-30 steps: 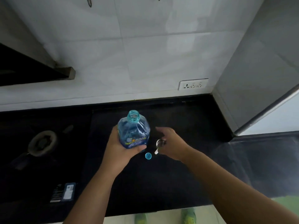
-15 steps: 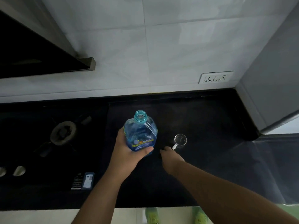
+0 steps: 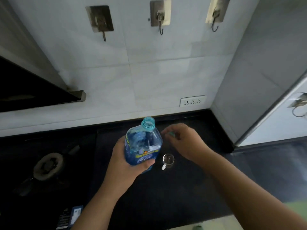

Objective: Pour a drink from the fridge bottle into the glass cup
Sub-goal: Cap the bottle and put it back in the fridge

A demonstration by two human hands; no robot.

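Two hands were at mid-frame: the left hand [image 3: 127,163] gripped the large, uncapped blue plastic bottle [image 3: 142,143] low on its body, likely heavy and yielding, while the right hand [image 3: 184,140] pinched a small teal cap [image 3: 172,133] above the small fragile glass cup [image 3: 168,161] on the black counter [image 3: 166,196].

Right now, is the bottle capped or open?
Open: the bottle in the left hand shows a bare mouth, with no cap on it.

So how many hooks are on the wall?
3, in a row high on the tiles: left hook, middle hook, right hook. More may hide outside the picture.
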